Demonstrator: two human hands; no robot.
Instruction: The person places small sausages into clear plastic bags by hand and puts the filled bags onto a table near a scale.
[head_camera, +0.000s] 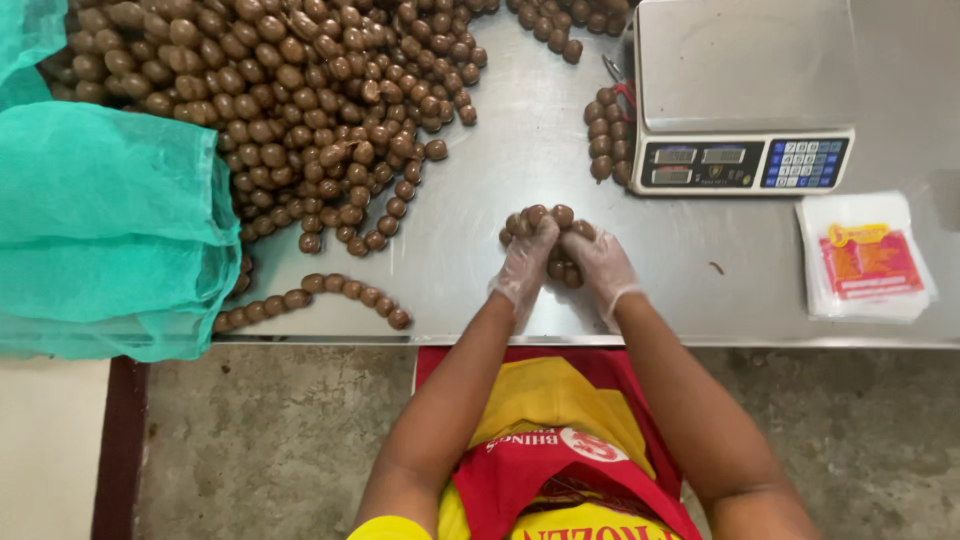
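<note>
1. Your surface (520, 170) is bare grey steel, reaching to its near edge just in front of you.
2. A wide heap of brown balls (300, 100) covers its far left.
3. A curved row of balls (320, 293) lies near the edge.
4. A digital scale (745, 95) stands far right.
5. A stack of flat packets (865, 258) lies beside it.
6. Green netting (110, 220) drapes over the left end.

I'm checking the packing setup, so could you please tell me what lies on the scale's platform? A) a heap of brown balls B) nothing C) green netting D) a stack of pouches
B: the weighing scale has a bare steel platform; the brown balls lie on the table beside it.
</note>
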